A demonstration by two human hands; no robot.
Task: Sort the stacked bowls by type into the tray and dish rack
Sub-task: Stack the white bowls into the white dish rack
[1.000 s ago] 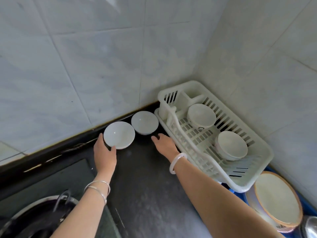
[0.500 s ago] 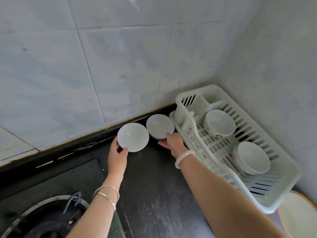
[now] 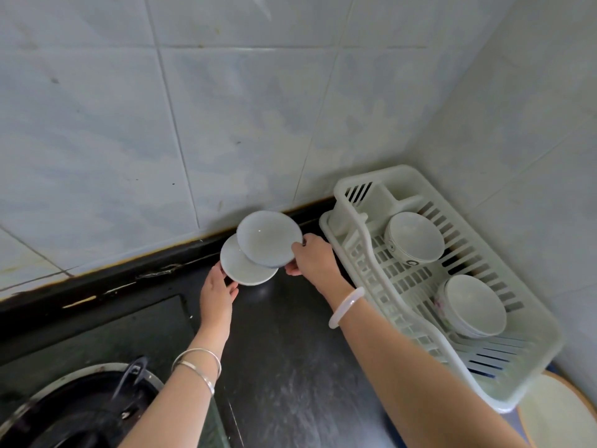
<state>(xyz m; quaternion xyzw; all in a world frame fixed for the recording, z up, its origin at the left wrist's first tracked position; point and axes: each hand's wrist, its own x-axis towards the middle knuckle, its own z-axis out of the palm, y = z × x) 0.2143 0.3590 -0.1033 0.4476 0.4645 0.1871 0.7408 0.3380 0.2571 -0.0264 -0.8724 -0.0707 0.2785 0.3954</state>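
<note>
The right hand (image 3: 311, 258) pinched the upper bowl (image 3: 269, 238) overlapping the lower bowl (image 3: 245, 265) gripped by the left hand (image 3: 217, 294); both rims needed level alignment before nesting, with the dish rack (image 3: 517, 392) beside the right fingers.

We see two glossy white ceramic bowls (image 3: 258, 250), a matt white slotted plastic dish rack (image 3: 403, 286) and a dark, speckled, faintly shiny stone counter (image 3: 290, 367).

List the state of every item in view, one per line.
Upper bowl: lifted, held by right hand, overlapping the lower one.
Lower bowl: gripped at its edge by left hand.
Dish rack: on the counter in the corner, holding bowls.
Far rack bowl: tilted, open side up.
Near rack bowls: stacked, tilted.
</note>
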